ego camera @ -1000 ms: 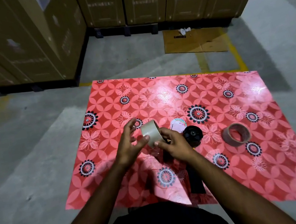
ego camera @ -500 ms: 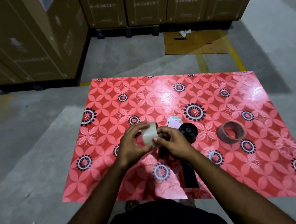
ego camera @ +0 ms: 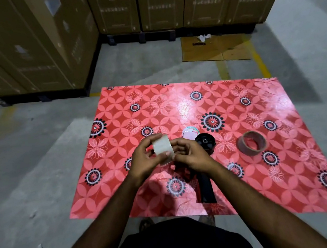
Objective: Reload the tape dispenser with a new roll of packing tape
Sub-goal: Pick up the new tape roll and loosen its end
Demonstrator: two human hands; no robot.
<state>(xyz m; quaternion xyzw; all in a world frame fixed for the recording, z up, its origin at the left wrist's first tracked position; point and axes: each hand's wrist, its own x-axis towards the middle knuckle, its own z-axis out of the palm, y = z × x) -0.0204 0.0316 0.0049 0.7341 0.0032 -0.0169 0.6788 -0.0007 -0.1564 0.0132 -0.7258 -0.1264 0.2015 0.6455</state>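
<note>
A pale roll of packing tape (ego camera: 162,149) is held above the red flowered mat (ego camera: 286,182). My left hand (ego camera: 145,160) grips it from the left, thumb on its outer face. My right hand (ego camera: 191,154) holds its right side with curled fingers. Below my right hand the tape dispenser (ego camera: 207,184) lies on the mat, its black handle toward me and its black round hub beside my knuckles. An empty brown cardboard core (ego camera: 251,143) lies on the mat to the right.
A small round pale object (ego camera: 189,133) sits just behind the dispenser hub. Stacked cardboard cartons on pallets (ego camera: 23,48) stand at the left and back. A flat cardboard sheet (ego camera: 215,48) lies on the concrete floor behind the mat.
My left hand has closed round the roll from an open reach. Both hands turned the roll, so its outer face now shows instead of its open side.
</note>
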